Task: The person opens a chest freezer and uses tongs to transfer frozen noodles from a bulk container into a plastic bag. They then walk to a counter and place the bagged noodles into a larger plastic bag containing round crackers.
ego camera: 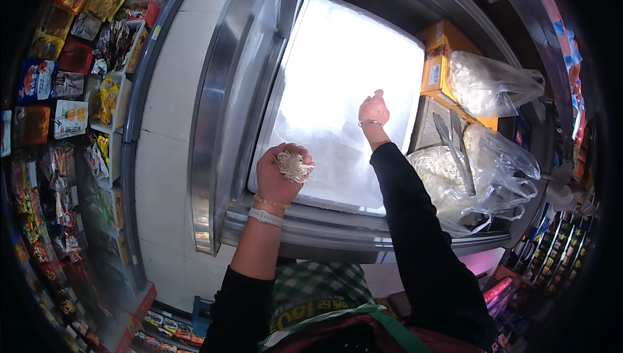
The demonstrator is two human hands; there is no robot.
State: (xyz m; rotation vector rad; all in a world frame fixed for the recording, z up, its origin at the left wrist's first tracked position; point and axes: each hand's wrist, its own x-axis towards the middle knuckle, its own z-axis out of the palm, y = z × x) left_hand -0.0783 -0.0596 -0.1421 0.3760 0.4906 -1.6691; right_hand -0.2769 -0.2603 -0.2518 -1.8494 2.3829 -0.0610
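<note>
In my left hand [284, 168], palm up, lies a small heap of pale, thin shreds [293, 166], with the fingers curled around it. My right hand [374, 108] is over the right part of a large white foam box [311, 199], its fingers bunched together; whether something is between them cannot be told. Bright glare hides what the box holds. To the right, metal tongs [455, 151] rest on a clear plastic bag of similar pale strips [435, 165]. Another knotted clear bag [479, 83] leans on a yellow carton [433, 68].
The foam box sits inside a metal-walled case whose steel rim [209, 134] runs down the left side and along the front. Beyond a tiled floor [165, 109] at the left stand shelves of packaged food [71, 118]. More packaged goods fill racks [559, 251] at the lower right.
</note>
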